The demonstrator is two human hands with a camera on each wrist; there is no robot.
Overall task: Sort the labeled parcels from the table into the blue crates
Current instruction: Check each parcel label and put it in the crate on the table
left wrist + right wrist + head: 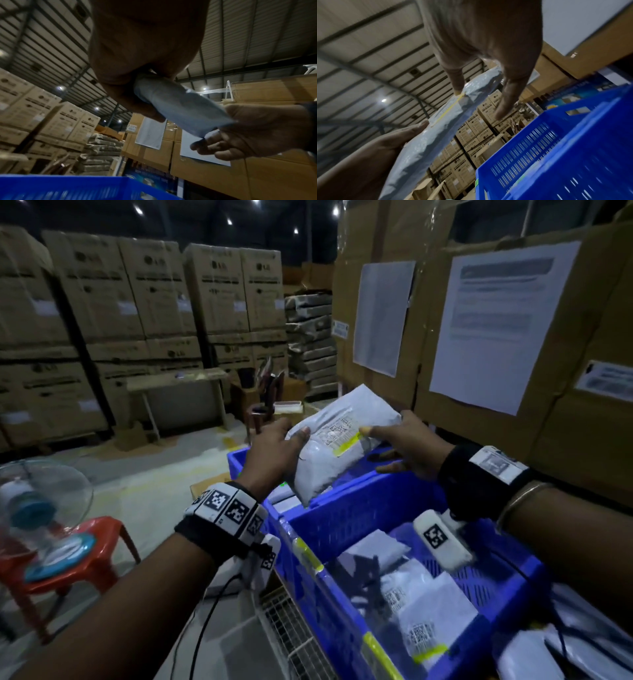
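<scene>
While the left hand [274,453] grips the grey labeled parcel [337,443] by its side edge and the right hand [407,446] pinches its far edge above the farther blue crate [359,508], the person would do best reading the label before lowering it flat inside.

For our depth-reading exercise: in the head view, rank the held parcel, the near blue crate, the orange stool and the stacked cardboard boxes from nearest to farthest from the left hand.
1. held parcel: gripped by the left hand.
2. near blue crate: just below and right.
3. orange stool: lower left, on the floor.
4. stacked cardboard boxes: far back, left wall.
</scene>
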